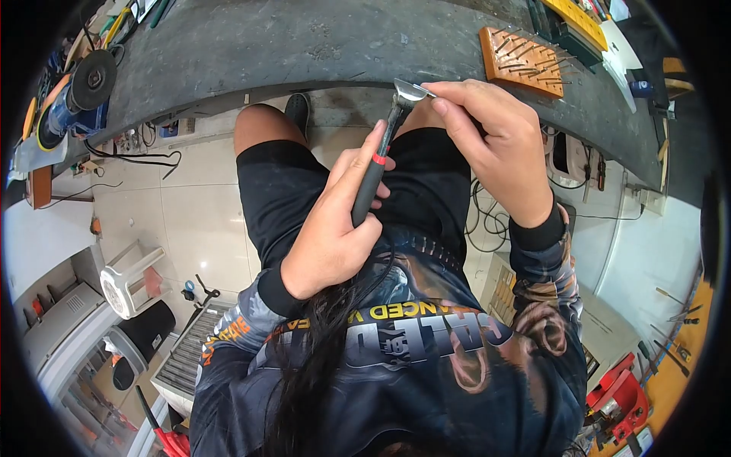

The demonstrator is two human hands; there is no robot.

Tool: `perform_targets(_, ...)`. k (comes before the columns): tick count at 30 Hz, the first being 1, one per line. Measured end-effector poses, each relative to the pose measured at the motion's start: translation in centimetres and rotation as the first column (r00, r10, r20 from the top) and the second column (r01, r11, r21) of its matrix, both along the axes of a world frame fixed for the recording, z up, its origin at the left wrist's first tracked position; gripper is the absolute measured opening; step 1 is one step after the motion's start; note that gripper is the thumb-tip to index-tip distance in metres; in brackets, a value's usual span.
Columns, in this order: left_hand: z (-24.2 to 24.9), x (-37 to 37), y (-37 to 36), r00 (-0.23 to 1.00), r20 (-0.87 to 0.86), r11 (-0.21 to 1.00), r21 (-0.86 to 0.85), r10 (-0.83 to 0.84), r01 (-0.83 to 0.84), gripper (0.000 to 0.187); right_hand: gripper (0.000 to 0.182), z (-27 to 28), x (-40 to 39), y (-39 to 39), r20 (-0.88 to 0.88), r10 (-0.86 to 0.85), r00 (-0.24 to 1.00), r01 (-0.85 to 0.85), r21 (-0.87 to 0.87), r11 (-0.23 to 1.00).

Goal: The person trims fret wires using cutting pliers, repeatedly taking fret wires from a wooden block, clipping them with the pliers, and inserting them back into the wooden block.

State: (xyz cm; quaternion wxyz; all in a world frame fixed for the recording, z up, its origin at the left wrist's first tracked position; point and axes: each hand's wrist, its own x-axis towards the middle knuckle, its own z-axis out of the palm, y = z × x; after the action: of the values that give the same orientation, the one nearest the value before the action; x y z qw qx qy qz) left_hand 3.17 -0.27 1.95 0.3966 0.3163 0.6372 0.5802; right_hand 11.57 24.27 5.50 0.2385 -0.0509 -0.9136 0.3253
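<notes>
My left hand (335, 221) is wrapped round the black handle of a scraper (368, 186). A red ring circles the handle, and a wide, shiny metal head (410, 90) sits at its far end. The scraper points up and away from me, over my lap and close to the bench's front edge. With thumb and forefinger, my right hand (495, 137) pinches the right corner of that metal head. Whether a separate thin blade lies between those fingertips is hard to make out.
A dark workbench (304, 46) spans the front. On it, a wooden block (525, 62) holds several thin bits at the right, and an angle grinder (84, 87) stands at the left. Cables (487, 217) lie on the floor, and a white stool (129, 282) stands to the left.
</notes>
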Motion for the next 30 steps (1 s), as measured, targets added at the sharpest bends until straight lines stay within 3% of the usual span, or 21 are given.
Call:
perform_targets(7,-0.3,0.0,-0.4,1.0,-0.006,1.0,-0.008,-0.01,0.01,0.106,0.019,-0.1,0.0,0.3,-0.017,0.038,0.999,-0.037,0.066,0.997)
perform_targets(10,-0.1,0.2,-0.4,0.997,0.081,0.998,-0.063,0.01,-0.005,0.104,0.021,-0.4,0.0,0.4,0.003,0.045,0.999,-0.045,0.086,0.995)
perform_targets(13,0.0,0.4,-0.3,0.994,0.106,0.998,-0.065,0.026,-0.02,0.102,0.01,-0.7,-0.1,0.3,-0.073,0.007,0.997,0.0,0.102,0.995)
perform_targets(15,0.1,0.7,-0.2,0.99,0.125,0.997,-0.065,0.058,-0.05,0.102,0.02,0.3,0.1,0.5,0.036,-0.096,0.995,0.066,0.484,0.872)
perform_targets(18,-0.5,0.8,-0.3,0.994,0.083,0.996,-0.049,0.075,-0.071,0.102,0.034,-0.1,-0.6,0.6,-0.083,-0.032,0.996,0.074,0.575,0.815)
perform_targets(24,-0.5,1.8,-0.1,0.977,0.167,0.99,-0.053,0.135,-0.128,0.102,0.036,-1.0,-1.0,-0.3,-0.103,-0.075,0.992,0.123,0.606,0.786)
perform_targets(30,-0.4,1.7,-0.4,0.983,0.11,0.988,-0.068,0.144,-0.137,0.101,0.037,-1.4,-1.3,-0.5,-0.117,-0.068,0.991,0.124,0.585,0.801)
